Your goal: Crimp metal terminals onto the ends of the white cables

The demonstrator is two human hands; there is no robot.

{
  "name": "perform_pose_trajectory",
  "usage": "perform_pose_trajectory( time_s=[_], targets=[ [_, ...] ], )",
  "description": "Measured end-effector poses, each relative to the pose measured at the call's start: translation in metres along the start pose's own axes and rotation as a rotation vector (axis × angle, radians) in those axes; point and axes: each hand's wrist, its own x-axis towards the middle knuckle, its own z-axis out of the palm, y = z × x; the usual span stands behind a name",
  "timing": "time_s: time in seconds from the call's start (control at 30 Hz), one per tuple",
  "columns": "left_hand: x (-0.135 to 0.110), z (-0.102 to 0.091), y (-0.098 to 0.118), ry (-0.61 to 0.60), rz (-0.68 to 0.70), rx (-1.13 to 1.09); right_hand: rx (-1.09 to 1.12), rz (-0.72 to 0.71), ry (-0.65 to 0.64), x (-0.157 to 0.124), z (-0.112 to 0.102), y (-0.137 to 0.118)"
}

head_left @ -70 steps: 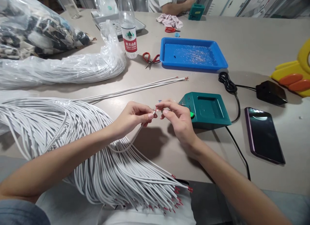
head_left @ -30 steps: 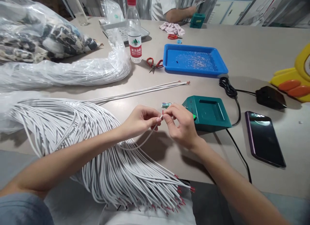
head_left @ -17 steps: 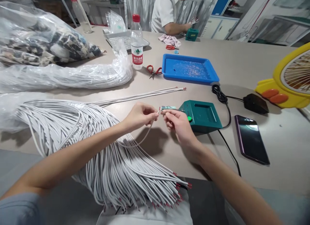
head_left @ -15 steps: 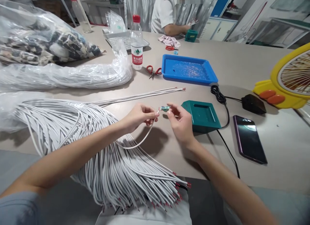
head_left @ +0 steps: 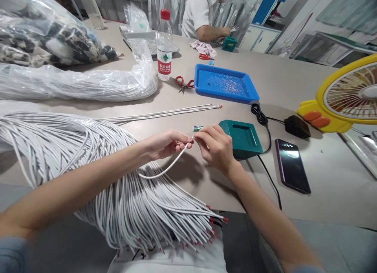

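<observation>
My left hand [head_left: 167, 143] pinches one white cable [head_left: 165, 170] near its tip; the cable droops back to the big bundle of white cables [head_left: 97, 179] lying across the table edge and my lap. My right hand [head_left: 216, 147] is closed in a pinch at the same cable tip, fingers touching the left hand's. A small teal part [head_left: 197, 128] shows just above the fingers, beside the green device [head_left: 241, 137]. Whether the right hand holds that part is hidden.
A few separate white cables [head_left: 165, 113] lie behind my hands. Also on the table: blue tray [head_left: 225, 84], red scissors [head_left: 183, 82], water bottle [head_left: 164, 45], bagged cables [head_left: 76, 84], phone [head_left: 291, 166], black adapter [head_left: 297, 126], yellow fan [head_left: 344, 98]. Another person [head_left: 203, 14] sits opposite.
The camera view swung up and right, revealing the fan. My right hand went to the teal part by the green device and came back to the cable tip. My left hand kept its pinch.
</observation>
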Motion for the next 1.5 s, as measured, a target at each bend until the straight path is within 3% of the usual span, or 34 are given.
perform_pose_trajectory(
  time_s=[0.07, 0.13, 0.2, 0.27, 0.33, 0.4, 0.43, 0.5, 0.6, 0.7, 0.77, 0.9, 1.07, 1.23, 1.5],
  targets=[
    [-0.001, 0.003, -0.005, 0.0, 0.141, 0.209, 0.064, 0.095, 0.028, 0.001, -0.001, -0.004],
    [-0.002, 0.003, -0.011, 0.105, 0.411, 0.546, 0.221, 0.247, 0.043, 0.003, -0.002, -0.009],
    [-0.002, -0.002, -0.015, 0.252, 0.721, 0.915, 0.524, 0.434, 0.002, 0.006, -0.004, -0.014],
    [-0.002, -0.011, -0.015, 0.32, 0.933, 1.194, 0.919, 0.62, -0.09, 0.009, -0.006, -0.019],
    [0.0, -0.02, -0.013, 0.32, 1.013, 1.316, 1.28, 0.77, -0.229, 0.011, -0.007, -0.024],
    [0.005, -0.024, -0.009, 0.384, 1.015, 1.251, 1.459, 0.86, -0.343, 0.012, -0.006, -0.028],
    [0.009, -0.026, -0.008, 0.424, 0.965, 1.144, 1.444, 0.875, -0.353, 0.012, -0.006, -0.028],
    [0.018, -0.026, -0.006, 0.455, 0.787, 0.872, 1.179, 0.82, -0.25, 0.012, -0.007, -0.026],
    [0.032, -0.028, -0.007, 0.385, 0.573, 0.619, 0.39, 0.549, -0.068, 0.016, -0.013, -0.017],
    [0.039, -0.03, -0.011, 0.345, 0.554, 0.559, -0.275, 0.34, -0.175, 0.019, -0.022, -0.006],
    [0.038, -0.031, -0.014, 0.309, 0.553, 0.525, -0.473, 0.293, -0.341, 0.02, -0.024, 0.001],
    [0.037, -0.029, -0.018, 0.246, 0.566, 0.503, -0.552, 0.233, -0.552, 0.02, -0.02, 0.013],
    [0.042, -0.029, -0.022, 0.196, 0.585, 0.534, -0.551, 0.182, -0.627, 0.023, -0.016, 0.024],
    [0.046, -0.031, -0.023, 0.22, 0.561, 0.564, -0.415, 0.177, -0.707, 0.03, -0.024, 0.029],
    [0.04, -0.026, -0.019, 0.202, 0.484, 0.524, -0.422, 0.217, -0.711, 0.033, -0.024, 0.024]
  ],
)
